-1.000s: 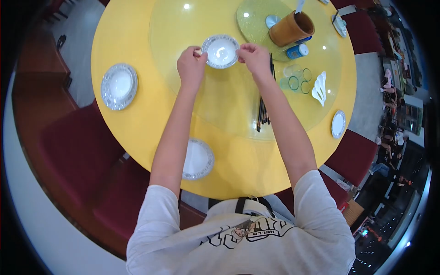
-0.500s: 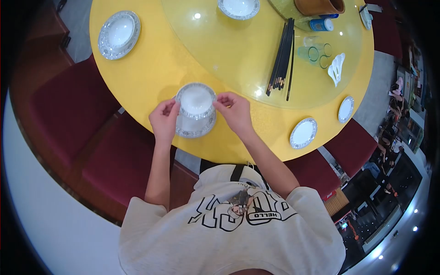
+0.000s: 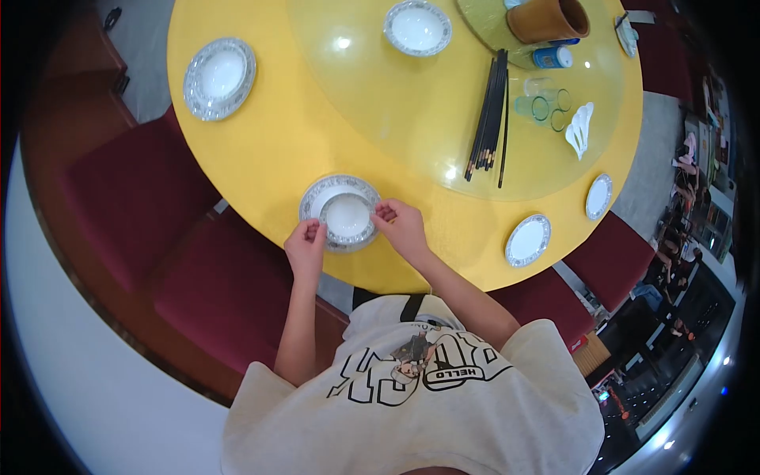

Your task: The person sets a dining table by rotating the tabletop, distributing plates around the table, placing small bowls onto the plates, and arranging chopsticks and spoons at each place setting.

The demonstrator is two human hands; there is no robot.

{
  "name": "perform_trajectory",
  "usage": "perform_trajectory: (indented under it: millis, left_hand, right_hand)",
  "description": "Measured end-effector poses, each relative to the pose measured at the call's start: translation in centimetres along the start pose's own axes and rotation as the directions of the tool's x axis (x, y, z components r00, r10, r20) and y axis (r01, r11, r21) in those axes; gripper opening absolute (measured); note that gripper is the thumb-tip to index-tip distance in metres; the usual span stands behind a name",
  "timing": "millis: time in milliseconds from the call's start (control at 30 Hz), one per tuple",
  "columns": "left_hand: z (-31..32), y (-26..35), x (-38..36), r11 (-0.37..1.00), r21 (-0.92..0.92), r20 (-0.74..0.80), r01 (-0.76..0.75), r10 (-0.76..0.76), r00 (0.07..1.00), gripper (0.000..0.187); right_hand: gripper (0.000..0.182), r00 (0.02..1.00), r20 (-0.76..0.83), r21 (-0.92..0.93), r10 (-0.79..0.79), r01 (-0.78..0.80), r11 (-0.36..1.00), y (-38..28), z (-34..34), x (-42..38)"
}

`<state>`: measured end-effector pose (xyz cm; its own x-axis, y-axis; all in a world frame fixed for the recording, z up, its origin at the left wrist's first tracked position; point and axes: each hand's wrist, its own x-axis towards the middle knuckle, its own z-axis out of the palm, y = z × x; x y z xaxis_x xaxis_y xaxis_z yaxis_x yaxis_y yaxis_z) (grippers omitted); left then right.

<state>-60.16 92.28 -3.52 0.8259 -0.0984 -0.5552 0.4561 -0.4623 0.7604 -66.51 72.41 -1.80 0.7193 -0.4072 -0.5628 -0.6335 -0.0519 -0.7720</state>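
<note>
A white bowl (image 3: 347, 217) with a grey patterned rim sits over a matching plate (image 3: 323, 190), nearer the plate's front right side. My left hand (image 3: 305, 249) pinches the bowl's left rim between thumb and fingers. At the opposite side, the fingertips of my right hand (image 3: 402, 231) are closed on the right rim. Much of the plate's back and left patterned border shows past the bowl.
On the yellow table (image 3: 261, 158), another bowl on a plate (image 3: 219, 78) stands at left. The glass turntable carries a bowl (image 3: 417, 28), black chopsticks (image 3: 488, 119), glasses (image 3: 541, 107) and white spoons (image 3: 579, 131). Two plates (image 3: 528, 240) (image 3: 598, 196) lie at right.
Both hands have brought the bowl from beyond the plate's far edge back toward me, over the plate. The whole view has shifted slightly, so the table sits lower in it.
</note>
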Motion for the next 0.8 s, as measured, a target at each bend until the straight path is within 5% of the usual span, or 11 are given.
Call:
perform_trajectory:
  millis: [100, 167, 333, 433, 567, 800]
  left_hand:
    - [-0.3, 3.9, 0.9, 0.963, 0.225, -0.052, -0.146, 0.162, 0.986, 0.013]
    - [0.6, 6.0, 2.9, 0.914, 0.273, -0.098, -0.299, 0.336, 0.937, 0.009]
    - [7.7, 16.7, 12.8, 0.776, 0.181, 0.014, -0.605, 0.613, 0.79, 0.016]
    - [11.8, 21.8, 17.6, 0.792, 0.157, 0.039, -0.589, 0.591, 0.805, 0.023]
    - [14.6, 24.2, 20.5, 0.756, 0.357, 0.037, -0.549, 0.576, 0.817, 0.028]
    - [15.8, 22.8, 23.3, 0.676, 0.433, 0.118, -0.596, 0.613, 0.781, 0.029]
  right_hand:
    - [0.017, 0.99, -0.109, -0.167, -0.089, 0.07, 0.983, -2.9, -2.5, 1.4]
    - [0.018, 0.914, -0.349, -0.26, -0.209, 0.12, 0.958, -4.3, -5.4, 4.3]
    - [0.022, 0.779, -0.594, -0.042, -0.203, 0.222, 0.974, -8.2, -12.2, 17.3]
    - [0.024, 0.739, -0.638, -0.052, -0.217, 0.239, 0.97, -10.0, -13.3, 21.8]
    - [0.025, 0.769, -0.578, -0.218, -0.274, 0.178, 0.96, -11.4, -13.2, 22.9]
    - [0.014, 0.801, -0.567, -0.112, -0.193, 0.157, 0.981, -10.5, -13.4, 24.3]
